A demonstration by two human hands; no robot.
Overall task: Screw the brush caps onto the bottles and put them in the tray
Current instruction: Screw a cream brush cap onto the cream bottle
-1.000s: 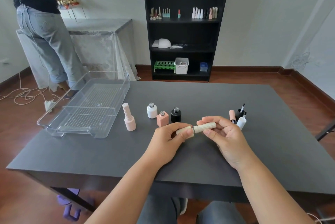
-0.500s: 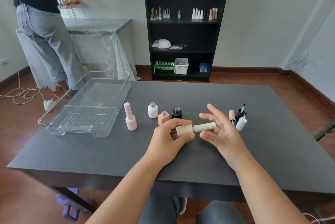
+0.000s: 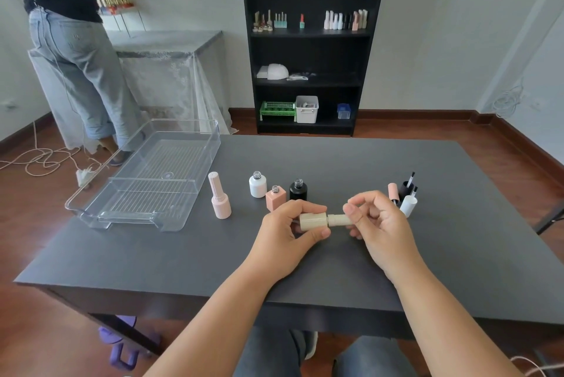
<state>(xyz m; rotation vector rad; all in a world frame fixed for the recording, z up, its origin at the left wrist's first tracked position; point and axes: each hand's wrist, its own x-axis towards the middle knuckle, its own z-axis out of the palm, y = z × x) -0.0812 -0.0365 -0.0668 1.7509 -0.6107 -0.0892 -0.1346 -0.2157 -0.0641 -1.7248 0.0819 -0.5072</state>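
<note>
My left hand (image 3: 287, 231) grips a beige bottle (image 3: 312, 222) held sideways above the grey table (image 3: 183, 254). My right hand (image 3: 377, 224) pinches the beige brush cap (image 3: 337, 220) that sits on the bottle's neck. A capped pink bottle (image 3: 220, 196) stands upright near the clear plastic tray (image 3: 146, 175), which holds nothing. Three uncapped bottles stand in a row: white (image 3: 257, 185), pink square (image 3: 275, 198) and black (image 3: 298, 190). Loose brush caps, pink (image 3: 392, 192), black (image 3: 407, 186) and white (image 3: 408, 204), stand just beyond my right hand.
A black bookshelf (image 3: 311, 50) with bottles and bins stands against the far wall. A person in jeans (image 3: 76, 50) stands at a covered side table at the back left. Cables (image 3: 39, 160) lie on the wooden floor to the left.
My right hand opened its fingers off the cap half a second ago and has now closed on the cap again. The bottle stays in my left hand.
</note>
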